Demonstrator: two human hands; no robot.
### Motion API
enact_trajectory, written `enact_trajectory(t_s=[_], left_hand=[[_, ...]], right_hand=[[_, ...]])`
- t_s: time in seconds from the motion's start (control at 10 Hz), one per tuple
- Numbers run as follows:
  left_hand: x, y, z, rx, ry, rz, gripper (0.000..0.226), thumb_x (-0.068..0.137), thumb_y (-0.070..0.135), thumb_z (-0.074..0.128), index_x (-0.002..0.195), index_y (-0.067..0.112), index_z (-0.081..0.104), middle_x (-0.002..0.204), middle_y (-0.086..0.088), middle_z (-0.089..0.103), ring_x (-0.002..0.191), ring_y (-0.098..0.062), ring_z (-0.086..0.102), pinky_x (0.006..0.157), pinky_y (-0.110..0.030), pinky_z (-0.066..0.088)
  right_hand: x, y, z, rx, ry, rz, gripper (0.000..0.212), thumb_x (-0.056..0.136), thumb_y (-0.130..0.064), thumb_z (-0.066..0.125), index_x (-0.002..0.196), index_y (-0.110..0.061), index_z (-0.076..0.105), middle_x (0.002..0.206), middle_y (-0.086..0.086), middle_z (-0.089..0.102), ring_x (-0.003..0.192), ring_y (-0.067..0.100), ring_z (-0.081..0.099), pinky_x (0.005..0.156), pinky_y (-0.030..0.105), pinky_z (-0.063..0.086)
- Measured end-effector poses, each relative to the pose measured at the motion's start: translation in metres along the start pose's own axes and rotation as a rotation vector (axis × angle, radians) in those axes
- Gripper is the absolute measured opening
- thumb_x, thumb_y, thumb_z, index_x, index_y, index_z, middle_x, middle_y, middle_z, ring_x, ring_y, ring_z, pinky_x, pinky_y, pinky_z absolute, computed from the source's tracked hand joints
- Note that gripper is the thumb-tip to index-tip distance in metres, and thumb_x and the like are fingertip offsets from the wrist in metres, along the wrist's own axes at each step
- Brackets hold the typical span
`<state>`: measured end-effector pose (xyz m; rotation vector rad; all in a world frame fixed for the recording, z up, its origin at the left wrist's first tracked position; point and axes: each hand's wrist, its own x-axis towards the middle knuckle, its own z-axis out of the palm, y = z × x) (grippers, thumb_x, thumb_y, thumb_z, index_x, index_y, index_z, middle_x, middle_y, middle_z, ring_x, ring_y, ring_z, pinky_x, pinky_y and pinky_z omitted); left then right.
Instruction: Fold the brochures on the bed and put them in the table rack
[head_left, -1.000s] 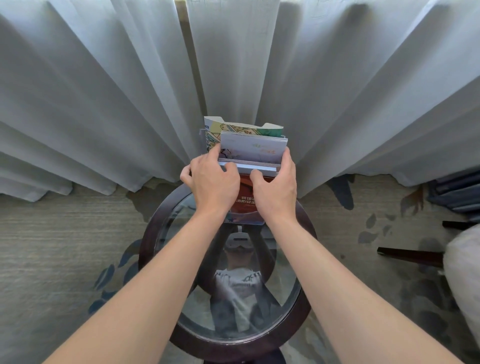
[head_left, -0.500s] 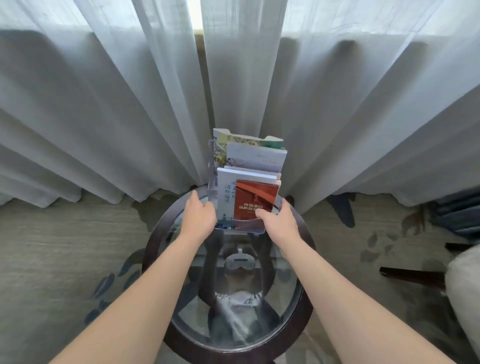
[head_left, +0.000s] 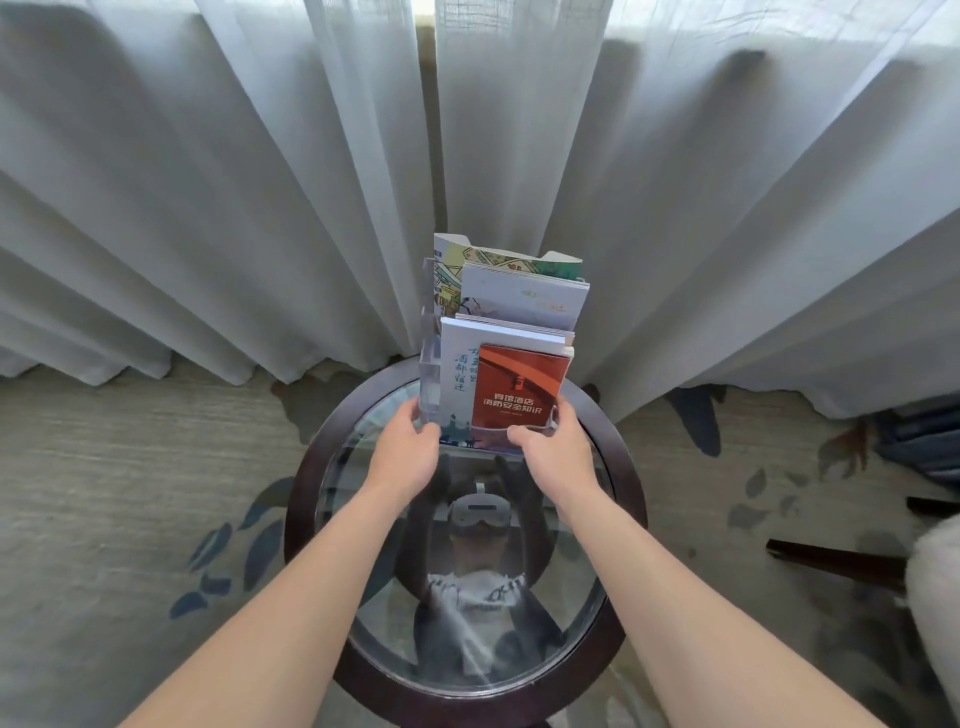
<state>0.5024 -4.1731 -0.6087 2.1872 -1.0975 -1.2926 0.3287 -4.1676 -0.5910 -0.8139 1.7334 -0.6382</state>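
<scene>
A clear plastic tiered rack (head_left: 429, 374) stands at the far edge of a round glass-topped table (head_left: 332, 519). It holds several folded brochures: a red one (head_left: 519, 389) in the front tier beside a white one (head_left: 457, 374), a pale one (head_left: 524, 301) in the tier behind, and a colourful map-like one (head_left: 498, 260) at the back. My left hand (head_left: 408, 452) grips the rack's lower left corner. At the lower right corner my right hand (head_left: 556, 447) grips the front lip.
White curtains (head_left: 208, 182) hang right behind the rack. The table has a dark wooden rim and stands on patterned carpet (head_left: 130, 493). Dark furniture legs (head_left: 831, 561) and a white cushion edge (head_left: 935, 597) are at the right.
Both hands came down from the brochures' top edges to the rack's lower front corners. The red and white brochures, covered before, now show in the front tier.
</scene>
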Motion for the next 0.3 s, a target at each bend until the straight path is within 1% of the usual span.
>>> enact_trajectory(t_s=[0.1, 0.2, 0.3], left_hand=[[0.0012, -0.0011, 0.0036, -0.015, 0.018, -0.004, 0.046, 0.102, 0.027, 0.049, 0.147, 0.031, 0.039, 0.15, 0.001, 0.048, 0.134, -0.024, 0.048, 0.103, -0.045, 0.045], [0.0014, -0.0012, 0.0042, 0.023, 0.025, 0.007, 0.045, 0.102, 0.027, 0.05, 0.146, 0.03, 0.04, 0.148, 0.0, 0.05, 0.132, -0.024, 0.05, 0.101, -0.044, 0.047], [-0.0001, -0.0018, -0.0018, 0.127, 0.029, 0.061, 0.047, 0.099, 0.026, 0.053, 0.144, 0.028, 0.042, 0.147, -0.001, 0.051, 0.13, -0.025, 0.053, 0.102, -0.044, 0.047]], right_hand=[[0.0026, 0.0026, 0.0021, -0.003, 0.017, -0.012, 0.055, 0.084, -0.027, 0.073, 0.129, -0.04, 0.045, 0.124, -0.013, 0.059, 0.113, 0.011, 0.055, 0.102, 0.041, 0.044], [0.0042, 0.0063, -0.0003, -0.018, 0.004, -0.014, 0.053, 0.085, -0.028, 0.073, 0.127, -0.041, 0.044, 0.119, -0.016, 0.059, 0.108, 0.008, 0.054, 0.098, 0.037, 0.043], [0.0036, 0.0099, -0.0066, -0.119, 0.009, -0.006, 0.054, 0.086, -0.032, 0.072, 0.134, -0.031, 0.048, 0.13, -0.009, 0.06, 0.116, 0.014, 0.057, 0.102, 0.042, 0.046]])
